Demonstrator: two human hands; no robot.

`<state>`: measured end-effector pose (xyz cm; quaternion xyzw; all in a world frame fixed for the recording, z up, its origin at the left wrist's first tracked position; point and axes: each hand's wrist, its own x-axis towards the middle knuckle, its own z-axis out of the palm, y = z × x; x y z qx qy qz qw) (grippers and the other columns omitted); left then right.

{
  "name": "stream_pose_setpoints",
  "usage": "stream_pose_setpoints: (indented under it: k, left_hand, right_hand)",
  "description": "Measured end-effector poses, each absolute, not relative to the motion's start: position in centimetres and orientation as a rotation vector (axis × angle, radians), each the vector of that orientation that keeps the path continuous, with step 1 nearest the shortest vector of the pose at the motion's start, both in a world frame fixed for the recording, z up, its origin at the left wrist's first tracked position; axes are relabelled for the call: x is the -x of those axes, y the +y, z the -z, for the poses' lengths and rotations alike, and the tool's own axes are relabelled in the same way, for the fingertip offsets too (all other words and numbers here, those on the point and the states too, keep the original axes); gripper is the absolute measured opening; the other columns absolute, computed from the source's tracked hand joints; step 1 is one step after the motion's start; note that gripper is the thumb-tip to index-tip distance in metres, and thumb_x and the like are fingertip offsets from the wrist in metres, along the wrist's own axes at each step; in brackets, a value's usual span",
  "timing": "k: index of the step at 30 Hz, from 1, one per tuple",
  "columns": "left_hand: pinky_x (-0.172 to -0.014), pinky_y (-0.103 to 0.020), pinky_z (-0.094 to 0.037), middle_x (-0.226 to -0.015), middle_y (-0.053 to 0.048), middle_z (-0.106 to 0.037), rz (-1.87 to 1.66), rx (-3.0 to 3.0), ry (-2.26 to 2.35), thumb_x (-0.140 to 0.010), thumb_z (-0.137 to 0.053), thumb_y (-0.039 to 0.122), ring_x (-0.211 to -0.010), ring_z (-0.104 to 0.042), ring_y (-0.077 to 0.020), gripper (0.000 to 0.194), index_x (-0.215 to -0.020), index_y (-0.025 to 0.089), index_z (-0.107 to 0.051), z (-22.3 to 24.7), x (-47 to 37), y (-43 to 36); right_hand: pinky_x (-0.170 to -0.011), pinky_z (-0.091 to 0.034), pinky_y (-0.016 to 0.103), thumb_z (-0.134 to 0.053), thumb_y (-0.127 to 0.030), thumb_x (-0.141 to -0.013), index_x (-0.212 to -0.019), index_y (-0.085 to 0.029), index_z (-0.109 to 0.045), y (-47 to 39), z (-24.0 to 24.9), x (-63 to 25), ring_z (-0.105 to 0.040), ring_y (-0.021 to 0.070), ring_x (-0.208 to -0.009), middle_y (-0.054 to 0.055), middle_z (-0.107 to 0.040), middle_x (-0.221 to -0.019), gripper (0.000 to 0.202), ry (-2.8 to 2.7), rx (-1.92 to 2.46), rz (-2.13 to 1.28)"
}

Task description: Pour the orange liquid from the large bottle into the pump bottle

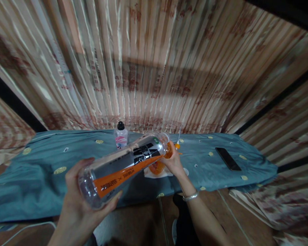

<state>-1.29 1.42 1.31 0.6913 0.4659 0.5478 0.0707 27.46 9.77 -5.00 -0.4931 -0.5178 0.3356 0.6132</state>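
A large clear plastic bottle [128, 164] with a silver, black and orange label lies tilted across the middle, its neck end raised to the right. My left hand [79, 201] is closed round its base. At the neck end, my right hand [173, 159] is closed on the upper part of an orange bottle [156, 168], whose body is partly hidden behind the clear one. Whether these fingers also touch the clear bottle's neck, I cannot tell. Beneath the orange bottle lies a white tissue [149, 174]. Just beyond my right hand is a pump top [177, 146] with an orange collar.
A small clear bottle [121, 138] with a black cap and pink label stands near the back edge. On the right lies a black phone [228, 159]. A teal patterned cloth [48, 184] covers the surface. Pleated curtains [149, 68] hang behind and at the sides.
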Motion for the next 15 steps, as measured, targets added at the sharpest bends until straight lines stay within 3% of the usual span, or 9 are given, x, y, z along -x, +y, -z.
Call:
stream_pose_setpoints:
  k: [9, 15]
  left_hand:
    - [-0.072, -0.041, -0.07, -0.117, -0.003, -0.065, -1.67, -2.027, 1.417, -0.07, -0.086, 0.045, -0.088, -0.078, -0.0256, 0.091, -0.149, 0.038, -0.041, -1.19, 1.19, 1.31]
    - [-0.081, -0.052, -0.07, -0.123, -0.003, -0.066, -1.534, -1.903, 1.419, -0.067, -0.087, 0.032, -0.097, -0.078, -0.0317, 0.092, -0.146, 0.042, -0.041, -1.01, 1.8, 1.19]
  right_hand:
    - [-0.107, -0.056, 0.045, -0.096, -0.043, -0.057, -0.137, -0.024, -0.061, 9.63, 4.63, -27.5, -0.072, 0.0315, -0.119, 0.008, -0.076, -0.127, 0.088, -1.232, 1.154, -0.751]
    - [-0.109, -0.056, 0.044, -0.096, -0.044, -0.056, -0.138, -0.022, -0.061, 9.59, 4.56, -27.36, -0.072, 0.0316, -0.12, 0.009, -0.076, -0.128, 0.092, -1.198, 1.145, -0.785]
